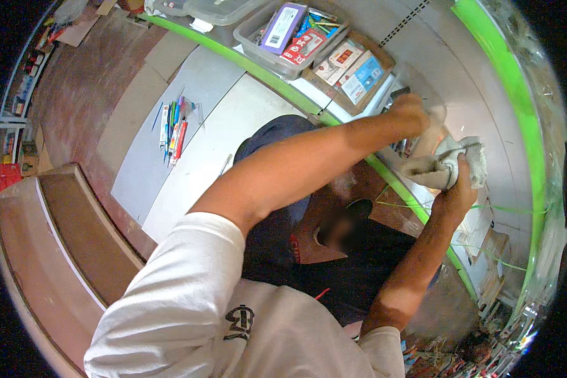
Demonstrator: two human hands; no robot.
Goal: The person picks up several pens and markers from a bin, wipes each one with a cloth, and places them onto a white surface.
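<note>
My left hand (410,112) reaches far forward over the green-edged shelf, its fingers curled at a small dark object (400,92); motion blur and the hand hide most of its shape. In my right hand (457,196) is a bunched, folded greyish-white cloth (468,160), gripped between the thumb and fingers over the shelf. Just left of my left hand stands an open cardboard box (387,59) of small printed packs. Beyond it, a clear plastic bin (290,71) holds a purple box (283,28), a red packet (304,46) and pens.
Pens and packets (174,130) lie on a white panel (203,165) at left, with a brown shelf unit (90,222) below them. Green string (501,208) crosses the shelf at right. Between my arms are dark clothing and a blurred round patch.
</note>
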